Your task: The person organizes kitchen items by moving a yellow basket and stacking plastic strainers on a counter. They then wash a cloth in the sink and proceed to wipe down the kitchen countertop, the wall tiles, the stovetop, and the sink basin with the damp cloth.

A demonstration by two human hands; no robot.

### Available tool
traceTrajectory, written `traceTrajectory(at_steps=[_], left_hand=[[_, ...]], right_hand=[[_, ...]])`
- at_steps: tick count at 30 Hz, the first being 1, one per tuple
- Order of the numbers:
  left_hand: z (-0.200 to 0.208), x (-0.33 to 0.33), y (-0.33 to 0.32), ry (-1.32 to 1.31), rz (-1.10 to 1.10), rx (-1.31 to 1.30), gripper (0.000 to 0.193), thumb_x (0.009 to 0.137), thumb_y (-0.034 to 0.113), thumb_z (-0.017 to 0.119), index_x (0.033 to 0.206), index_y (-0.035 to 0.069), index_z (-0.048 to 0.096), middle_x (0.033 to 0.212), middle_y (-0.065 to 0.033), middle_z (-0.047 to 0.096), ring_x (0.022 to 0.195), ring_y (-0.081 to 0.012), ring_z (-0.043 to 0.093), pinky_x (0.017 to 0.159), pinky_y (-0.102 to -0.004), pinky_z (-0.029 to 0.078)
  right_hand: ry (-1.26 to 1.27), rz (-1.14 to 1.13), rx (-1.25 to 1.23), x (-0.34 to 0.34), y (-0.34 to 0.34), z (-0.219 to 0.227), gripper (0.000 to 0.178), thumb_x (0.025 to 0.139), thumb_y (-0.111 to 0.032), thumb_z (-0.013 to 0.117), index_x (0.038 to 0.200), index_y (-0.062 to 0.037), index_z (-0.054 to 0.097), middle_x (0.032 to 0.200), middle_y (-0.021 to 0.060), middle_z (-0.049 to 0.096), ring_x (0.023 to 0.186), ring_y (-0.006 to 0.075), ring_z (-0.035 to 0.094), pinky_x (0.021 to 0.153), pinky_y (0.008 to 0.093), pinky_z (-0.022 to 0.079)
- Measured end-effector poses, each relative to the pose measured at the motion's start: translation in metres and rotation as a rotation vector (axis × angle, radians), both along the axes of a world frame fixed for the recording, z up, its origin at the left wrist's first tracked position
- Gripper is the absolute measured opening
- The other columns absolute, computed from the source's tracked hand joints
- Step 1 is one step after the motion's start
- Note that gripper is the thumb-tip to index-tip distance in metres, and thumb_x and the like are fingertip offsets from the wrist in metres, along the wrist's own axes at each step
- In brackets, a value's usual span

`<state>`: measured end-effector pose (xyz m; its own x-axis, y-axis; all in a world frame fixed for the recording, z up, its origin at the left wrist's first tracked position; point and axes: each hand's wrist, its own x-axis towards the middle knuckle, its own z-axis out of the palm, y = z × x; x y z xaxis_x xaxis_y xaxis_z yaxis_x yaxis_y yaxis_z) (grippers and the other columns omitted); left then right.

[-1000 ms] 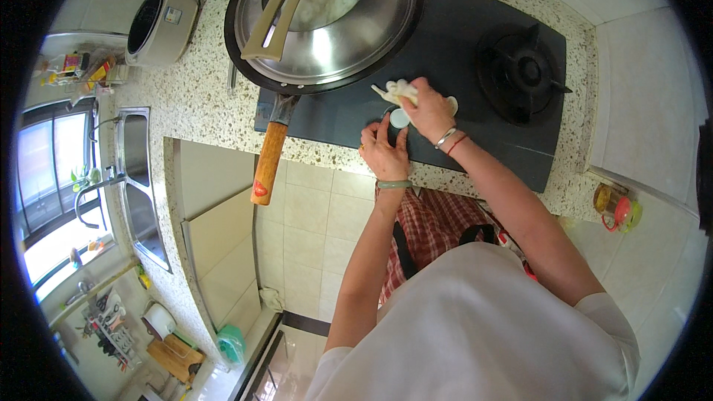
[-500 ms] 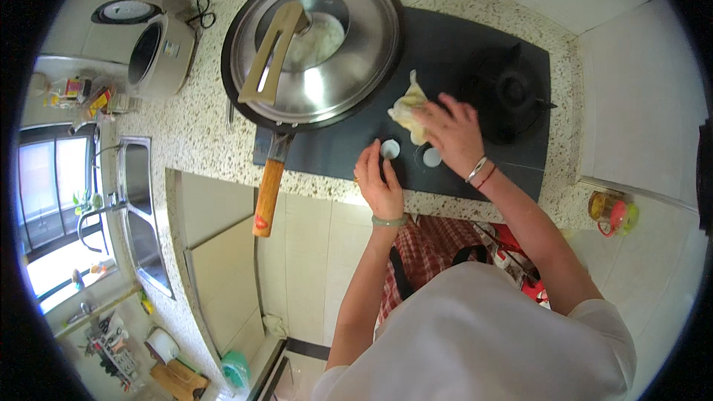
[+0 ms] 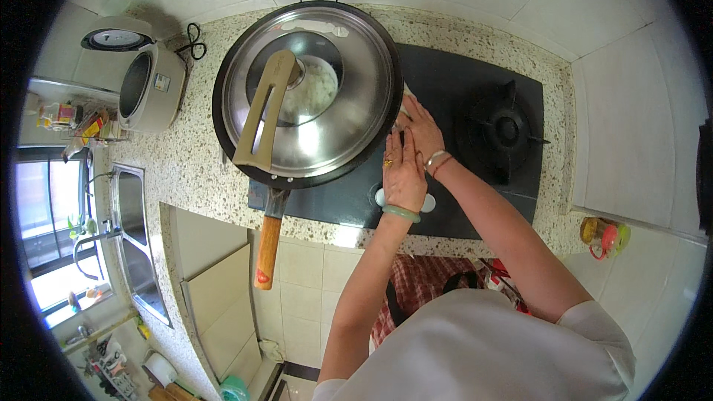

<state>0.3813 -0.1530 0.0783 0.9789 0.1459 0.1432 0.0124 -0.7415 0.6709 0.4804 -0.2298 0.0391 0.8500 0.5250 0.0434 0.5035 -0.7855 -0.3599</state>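
On the dark hob (image 3: 460,208) my two hands lie close together beside the wok (image 3: 391,141). My right hand (image 3: 423,134) presses on a pale yellow-white cloth (image 3: 408,93), mostly hidden beneath its fingers and the wok's rim. My left hand (image 3: 405,180) reaches up next to it, palm down with fingers stretched out, touching the right hand's fingers. White round control knobs (image 3: 428,203) show either side of my left wrist. A steel lid (image 3: 349,104) with a glass middle covers the wok, white food visible through it. A beige slotted handle (image 3: 276,96) stands on the lid.
The wok's wooden handle (image 3: 268,252) juts past the speckled counter's (image 3: 312,230) front edge. A burner (image 3: 507,130) is at the right of the hob. Left are an open rice cooker (image 3: 160,89) and a sink (image 3: 132,204). A jar (image 3: 592,231) stands at far right.
My right hand has moved the cloth left towards the wok. My left hand has moved from beside a knob up to the right hand. The view has shifted, so the counter appears lower.
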Motion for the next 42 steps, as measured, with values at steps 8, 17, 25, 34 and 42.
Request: traceTrajectory(at_steps=[8,17,25,34,42], left_hand=[[0.004,0.04,0.003,0.218,-0.001,-0.082,0.056,0.09,0.009,0.051,0.141,-0.005,0.033,0.144,-0.0274,0.034,0.133,-0.0378,0.035,0.11,-0.0418,0.03],[0.0,0.083,-0.014,0.157,0.012,0.016,0.06,0.091,0.013,0.051,0.144,0.0,0.028,0.147,-0.0244,0.029,0.131,-0.0377,0.034,0.107,-0.0435,0.032],[-0.01,0.087,-0.023,0.161,0.039,0.04,0.062,0.091,0.01,0.051,0.146,0.0,0.023,0.152,-0.0234,0.02,0.141,-0.0367,0.021,0.114,-0.0434,0.022],[0.009,0.102,-0.053,0.137,-0.047,0.101,0.059,0.093,0.01,0.047,0.147,0.006,0.024,0.154,-0.0155,0.019,0.143,-0.0313,0.018,0.115,-0.0435,0.02],[0.022,0.083,-0.086,0.065,-0.079,0.132,0.056,0.092,0.008,0.049,0.145,0.008,0.031,0.153,-0.0144,0.023,0.142,-0.0318,0.02,0.113,-0.047,0.022]], right_hand=[[-0.009,-0.089,0.099,0.103,0.031,-0.019,0.048,0.091,-0.013,0.051,0.139,-0.0063,0.044,0.152,0.0126,0.026,0.14,0.0296,0.025,0.113,0.0374,0.027],[-0.234,0.275,-0.063,0.194,0.053,-0.028,0.046,0.084,-0.01,0.06,0.129,-0.0093,0.053,0.135,0.0117,0.046,0.127,0.0299,0.04,0.109,0.0378,0.033],[0.106,0.383,0.129,0.184,-0.012,0.013,0.026,0.075,-0.002,0.068,0.094,-0.0189,0.074,0.108,0.0065,0.058,0.105,0.0273,0.051,0.093,0.0379,0.043],[0.338,0.332,0.011,0.204,-0.095,0.028,0.029,0.067,0.0,0.076,0.088,-0.0194,0.076,0.102,0.0065,0.057,0.097,0.026,0.056,0.087,0.0352,0.048],[0.368,0.085,-0.249,0.221,-0.197,0.045,0.03,0.068,-0.002,0.078,0.092,-0.0201,0.077,0.105,0.0052,0.062,0.099,0.0233,0.058,0.087,0.0365,0.049]])
